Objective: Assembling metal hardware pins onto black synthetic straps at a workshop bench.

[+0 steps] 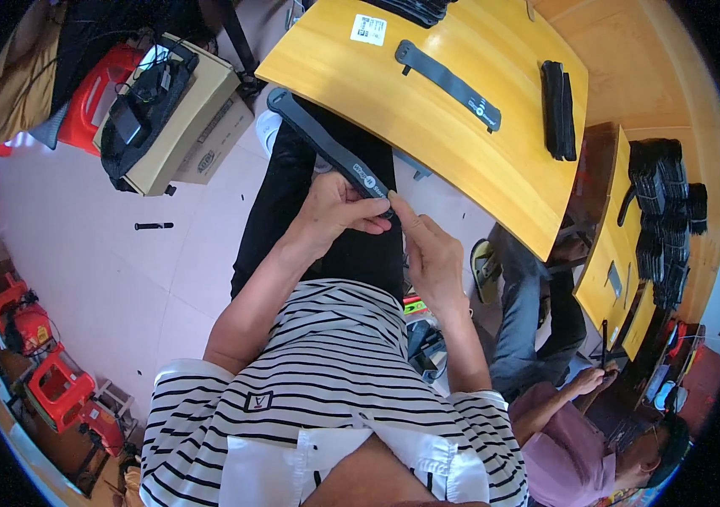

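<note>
Largest in our view, a yellow wooden surface (520, 186) spreads across the far side of the scene, bearing finished-looking dark goods above a pale floor (191, 279). At near right, a co-worker (567, 448) in a mauve top sits by a second yellow surface (603, 291), where black stacks (660, 182) crowd the right side. A cardboard box (208, 139) stands on the far left, a dark bag (153, 110) slumped on it.

Over the wearer's lap we find the long grey strap (322, 139), slanting from far left to near right, just short of the wooden surface. Both hands are clamped on its near end: the left hand (333, 209) grips between thumb and fingers, the right hand (434, 253) pinches the tip — close together, but not clasped. With its far end apparently unsupported, the strap could, we judge, twist or slide to the floor if that pinch loosened.

A black bundle (557, 110) lies near the wooden surface's right edge — a stray elbow might send it over. A similar strap (451, 84) rests left of it, and could be mixed up with the held one if set down alongside. Smallest, we note a white label (368, 29) and, on the floor at left, a slim black piece (154, 226), easily trodden on.
</note>
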A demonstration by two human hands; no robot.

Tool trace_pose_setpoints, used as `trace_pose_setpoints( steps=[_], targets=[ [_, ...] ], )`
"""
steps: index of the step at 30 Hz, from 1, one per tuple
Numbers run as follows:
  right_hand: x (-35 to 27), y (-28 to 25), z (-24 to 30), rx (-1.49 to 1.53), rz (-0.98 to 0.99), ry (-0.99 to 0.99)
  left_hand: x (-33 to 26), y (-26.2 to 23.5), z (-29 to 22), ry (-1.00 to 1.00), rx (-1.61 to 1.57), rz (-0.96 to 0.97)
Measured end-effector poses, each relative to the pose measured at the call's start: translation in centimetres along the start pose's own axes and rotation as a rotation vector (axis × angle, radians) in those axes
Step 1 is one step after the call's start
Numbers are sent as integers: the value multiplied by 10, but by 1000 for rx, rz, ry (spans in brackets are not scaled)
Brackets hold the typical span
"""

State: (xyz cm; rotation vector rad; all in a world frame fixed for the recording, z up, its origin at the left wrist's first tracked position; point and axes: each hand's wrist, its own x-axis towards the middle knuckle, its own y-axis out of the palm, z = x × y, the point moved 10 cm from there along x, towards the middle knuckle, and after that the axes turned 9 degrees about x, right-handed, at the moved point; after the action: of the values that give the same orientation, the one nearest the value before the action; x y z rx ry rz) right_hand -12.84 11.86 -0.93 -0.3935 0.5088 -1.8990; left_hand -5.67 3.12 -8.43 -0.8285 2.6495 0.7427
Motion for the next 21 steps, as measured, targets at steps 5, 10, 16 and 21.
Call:
trace_pose_setpoints(
  steps=[5, 10, 16, 21],
  targets=[
    [2, 4, 3, -322, 83, 1, 5, 2, 5, -88, 80, 52],
    [6, 3, -17, -10, 97, 21, 3, 13, 2, -23, 177, 83],
    [-3, 17, -46, 424, 255, 332, 3, 15, 12, -106, 252, 168],
    [-10, 24, -58, 711, 338, 502, 2, 15, 22, -127, 273, 218]
  ],
)
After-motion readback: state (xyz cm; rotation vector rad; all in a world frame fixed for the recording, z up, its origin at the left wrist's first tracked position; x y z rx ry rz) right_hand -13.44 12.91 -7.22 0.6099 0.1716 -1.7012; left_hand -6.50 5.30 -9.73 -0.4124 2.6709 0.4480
